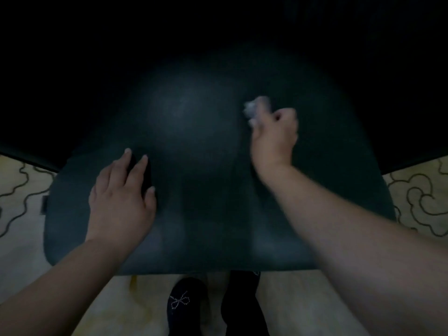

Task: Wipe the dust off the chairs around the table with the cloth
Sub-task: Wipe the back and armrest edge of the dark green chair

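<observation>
A dark teal chair seat (201,146) fills the middle of the view below me. My right hand (275,139) grips a small pale cloth (255,109), bunched in its fingers, over the right part of the seat's far half; the hand and cloth are blurred. My left hand (122,197) rests flat on the seat's near left part, fingers straight and spread. The far side of the chair fades into darkness.
Pale floor with dark curling line patterns (417,197) shows on both sides of the seat. My feet in dark shoes (185,304) stand just in front of the seat's near edge. Everything beyond the seat is black.
</observation>
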Demonstrator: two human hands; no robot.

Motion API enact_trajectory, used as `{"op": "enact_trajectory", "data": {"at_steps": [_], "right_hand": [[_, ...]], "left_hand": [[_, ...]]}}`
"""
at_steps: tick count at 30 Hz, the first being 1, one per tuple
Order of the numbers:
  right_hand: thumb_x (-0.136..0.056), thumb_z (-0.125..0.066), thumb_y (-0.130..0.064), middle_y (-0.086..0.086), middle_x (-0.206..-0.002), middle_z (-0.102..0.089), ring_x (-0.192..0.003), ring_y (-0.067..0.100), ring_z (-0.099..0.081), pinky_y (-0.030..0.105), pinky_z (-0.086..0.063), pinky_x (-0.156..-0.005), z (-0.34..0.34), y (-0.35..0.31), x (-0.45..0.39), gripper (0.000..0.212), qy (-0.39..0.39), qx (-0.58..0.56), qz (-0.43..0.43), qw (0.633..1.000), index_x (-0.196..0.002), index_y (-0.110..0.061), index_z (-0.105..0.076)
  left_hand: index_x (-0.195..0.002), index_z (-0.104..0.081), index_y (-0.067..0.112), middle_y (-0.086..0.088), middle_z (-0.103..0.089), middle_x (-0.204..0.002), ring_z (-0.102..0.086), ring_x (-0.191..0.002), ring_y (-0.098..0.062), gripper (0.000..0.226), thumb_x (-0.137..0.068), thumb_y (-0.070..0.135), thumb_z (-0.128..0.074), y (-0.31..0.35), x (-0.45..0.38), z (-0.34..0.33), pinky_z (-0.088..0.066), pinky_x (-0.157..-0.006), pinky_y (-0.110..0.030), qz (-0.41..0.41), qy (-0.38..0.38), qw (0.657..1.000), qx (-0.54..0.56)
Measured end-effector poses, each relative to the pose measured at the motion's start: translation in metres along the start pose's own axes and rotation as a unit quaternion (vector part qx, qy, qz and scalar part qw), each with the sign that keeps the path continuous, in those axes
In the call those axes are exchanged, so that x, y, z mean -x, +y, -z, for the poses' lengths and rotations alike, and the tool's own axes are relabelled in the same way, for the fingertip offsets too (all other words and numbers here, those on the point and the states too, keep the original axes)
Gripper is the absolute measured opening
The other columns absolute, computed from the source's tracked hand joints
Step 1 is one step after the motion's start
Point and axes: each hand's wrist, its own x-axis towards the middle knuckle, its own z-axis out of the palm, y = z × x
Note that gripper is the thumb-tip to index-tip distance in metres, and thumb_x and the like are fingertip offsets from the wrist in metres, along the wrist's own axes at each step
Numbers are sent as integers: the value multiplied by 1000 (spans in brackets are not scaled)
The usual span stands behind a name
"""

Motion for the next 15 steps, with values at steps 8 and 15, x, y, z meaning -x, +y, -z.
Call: {"op": "enact_trajectory", "data": {"at_steps": [8,15], "right_hand": [[-81,-67,-10,16,-91,-55,-76,34,-52,38,-45,-64,15,-11,92,48,-175,-37,308,934,-126,-27,-63],[-89,-61,-40,5,-104,-49,-99,27,-50,46,-45,-91,-25,-26,-16,28,-18,-16,89,996,-107,-19,-60]], "left_hand": [[-146,-38,19,-7,-24,-157,-23,-137,-31,59,-91,29,-56,8,0,2,-27,-109,-53,25,-11,999,30],[-148,-34,23,-7,-24,-157,-25,-136,-31,60,-92,31,-54,-7,1,1,-31,-107,-56,54,-9,998,34]]}}
